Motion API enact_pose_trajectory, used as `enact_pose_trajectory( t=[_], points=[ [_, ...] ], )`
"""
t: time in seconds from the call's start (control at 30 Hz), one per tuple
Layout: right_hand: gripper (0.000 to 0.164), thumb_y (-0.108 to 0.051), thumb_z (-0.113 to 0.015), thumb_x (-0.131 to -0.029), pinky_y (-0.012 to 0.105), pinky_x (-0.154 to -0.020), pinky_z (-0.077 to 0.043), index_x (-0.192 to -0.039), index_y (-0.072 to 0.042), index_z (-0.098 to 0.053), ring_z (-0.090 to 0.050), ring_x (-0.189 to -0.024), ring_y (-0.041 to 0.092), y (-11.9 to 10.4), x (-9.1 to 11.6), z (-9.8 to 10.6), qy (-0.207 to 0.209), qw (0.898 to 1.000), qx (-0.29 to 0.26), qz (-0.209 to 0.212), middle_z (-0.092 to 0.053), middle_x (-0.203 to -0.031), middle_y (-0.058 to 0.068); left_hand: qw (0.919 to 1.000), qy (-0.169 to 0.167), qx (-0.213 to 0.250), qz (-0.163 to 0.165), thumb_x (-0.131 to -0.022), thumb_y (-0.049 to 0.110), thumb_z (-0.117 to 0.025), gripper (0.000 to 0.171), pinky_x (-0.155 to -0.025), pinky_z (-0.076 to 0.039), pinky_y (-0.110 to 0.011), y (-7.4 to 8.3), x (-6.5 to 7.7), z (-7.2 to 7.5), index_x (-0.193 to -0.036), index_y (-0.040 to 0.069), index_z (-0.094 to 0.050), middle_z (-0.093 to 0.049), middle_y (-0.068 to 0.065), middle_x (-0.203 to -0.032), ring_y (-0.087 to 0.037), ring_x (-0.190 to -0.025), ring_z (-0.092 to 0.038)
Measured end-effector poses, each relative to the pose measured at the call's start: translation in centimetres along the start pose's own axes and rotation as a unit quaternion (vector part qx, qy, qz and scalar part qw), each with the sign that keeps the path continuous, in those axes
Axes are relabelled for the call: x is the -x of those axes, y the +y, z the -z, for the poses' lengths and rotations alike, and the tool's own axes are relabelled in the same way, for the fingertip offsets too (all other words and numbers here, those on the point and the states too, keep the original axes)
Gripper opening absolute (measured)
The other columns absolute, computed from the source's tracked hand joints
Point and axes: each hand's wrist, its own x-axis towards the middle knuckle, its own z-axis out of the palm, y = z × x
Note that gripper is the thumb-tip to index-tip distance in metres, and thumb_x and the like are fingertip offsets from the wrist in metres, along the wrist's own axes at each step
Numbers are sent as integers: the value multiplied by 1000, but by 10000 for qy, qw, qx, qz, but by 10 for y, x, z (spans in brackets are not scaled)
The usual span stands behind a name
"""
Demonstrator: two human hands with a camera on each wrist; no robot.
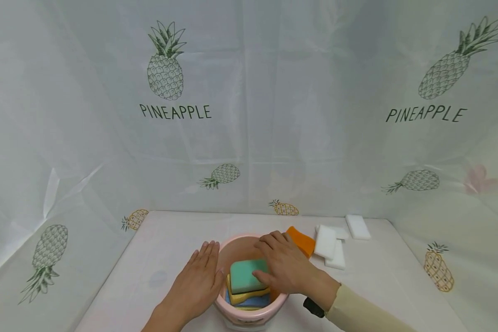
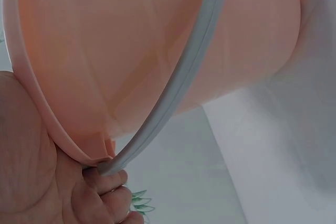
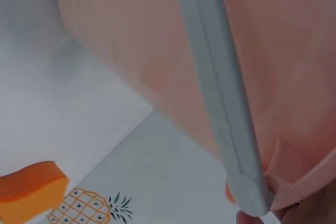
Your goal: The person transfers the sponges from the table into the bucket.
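A pink bucket (image 1: 246, 315) with a grey handle (image 2: 173, 85) stands on the table and holds several sponges. On top lies a green sponge (image 1: 246, 275), over a yellow sponge (image 1: 249, 296) and a blue sponge (image 1: 259, 301). My left hand (image 1: 199, 279) lies along the bucket's left side, its straight fingers against the rim by the handle's end. Across the right rim reaches my right hand (image 1: 283, 263), fingers loosely bent, with the thumb over the green sponge's right edge. The right wrist view shows a fingertip by the handle joint; most of that hand is hidden there.
An orange sponge (image 1: 302, 241) lies just behind the right hand. Several white sponges (image 1: 326, 242) overlap to its right, and another white sponge (image 1: 358, 227) sits near the table's back edge. A pineapple-print sheet (image 1: 290, 115) hangs around the table (image 1: 157, 267).
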Motion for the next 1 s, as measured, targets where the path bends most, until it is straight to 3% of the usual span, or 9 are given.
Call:
enact_pose_trajectory(
  t=[0.17,0.3,0.4,0.67,1.0],
  points=[
    [49,-46,-69,-100,44,-95,-45,-131,-9,-66,-52,-115,24,10,3,-2,844,9961,250,-72,-63,-126,4,10000,30,49,-42,-112,35,-46,63,-129,-28,-57,1,1,1,-161,-5,-37,-37,-20,-168,-38,-159,-31],
    [47,-43,-75,-95,47,-89,-46,-125,-7,-69,-57,-111,29,30,4,-1,1553,9859,554,-285,-66,-120,7,9999,40,92,-50,-112,34,-47,63,-128,-28,-57,0,0,0,-161,-5,-37,-37,-20,-168,-38,-158,-31],
    [50,-43,-78,-92,50,-88,-49,-123,-5,-69,-60,-110,33,50,5,1,1815,9785,841,-511,-68,-119,10,10000,27,89,-23,-112,34,-47,64,-129,-28,-56,-1,-1,-2,-161,-5,-36,-37,-20,-168,-38,-159,-31],
    [51,-38,-80,-90,53,-88,-51,-119,2,-66,-59,-108,38,96,19,-3,1655,9716,1398,-955,-67,-115,16,9999,20,128,-53,-112,34,-46,63,-128,-29,-57,0,1,-1,-161,-5,-37,-37,-20,-168,-38,-159,-31],
    [57,-44,-77,-93,54,-92,-51,-122,3,-64,-57,-112,39,124,29,-26,945,9707,1734,-1372,-66,-118,18,9998,-12,221,-29,-113,35,-46,64,-128,-29,-57,1,1,-1,-161,-5,-36,-37,-20,-168,-38,-159,-31]
  ],
)
